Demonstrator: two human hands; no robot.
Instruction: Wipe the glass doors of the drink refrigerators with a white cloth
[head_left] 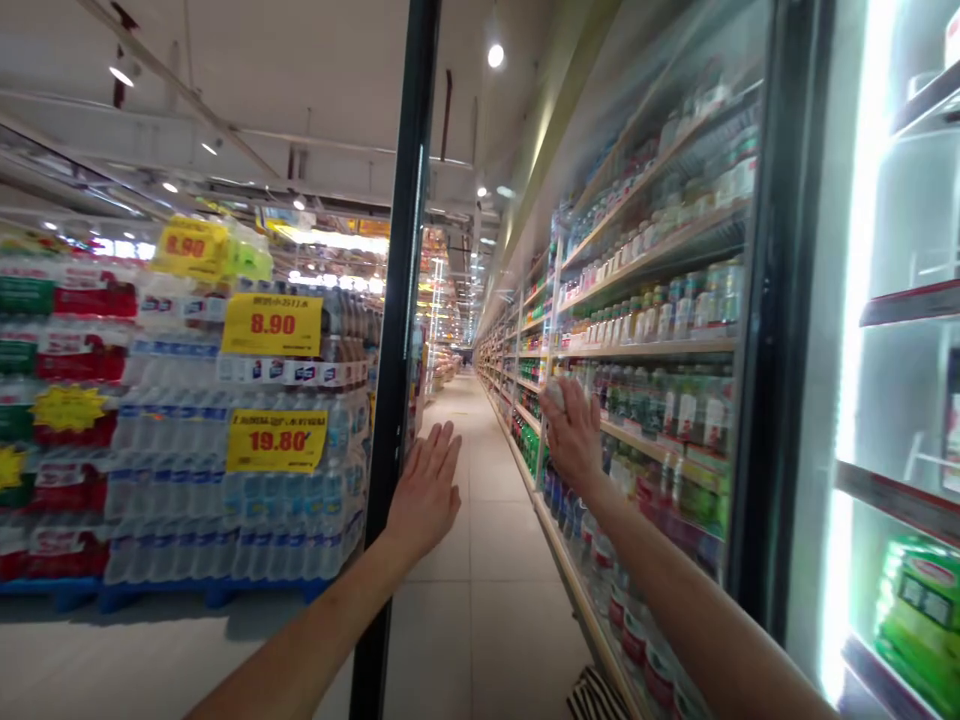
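A glass door with a dark frame [397, 300] stands in front of me, swung out from a lit cooler. Flat against the glass beside the frame's left post, my left hand [426, 490] has its fingers stretched out and holds nothing. Farther right, my right hand [574, 435] is raised to the glass with bent fingers over a small whitish wad [553, 393]. Blur hides what exactly the wad is. Shelves of bottles and cans [675, 310] show in the glass behind my right arm.
To the left, shrink-wrapped bottle packs [172, 460] are stacked on a blue pallet [217, 592], with yellow price signs [274, 325]. Cooler shelves [900, 505] at the right edge hold a green package [922, 610]. A striped item [596, 695] shows at the bottom. A tiled aisle [469, 470] runs ahead.
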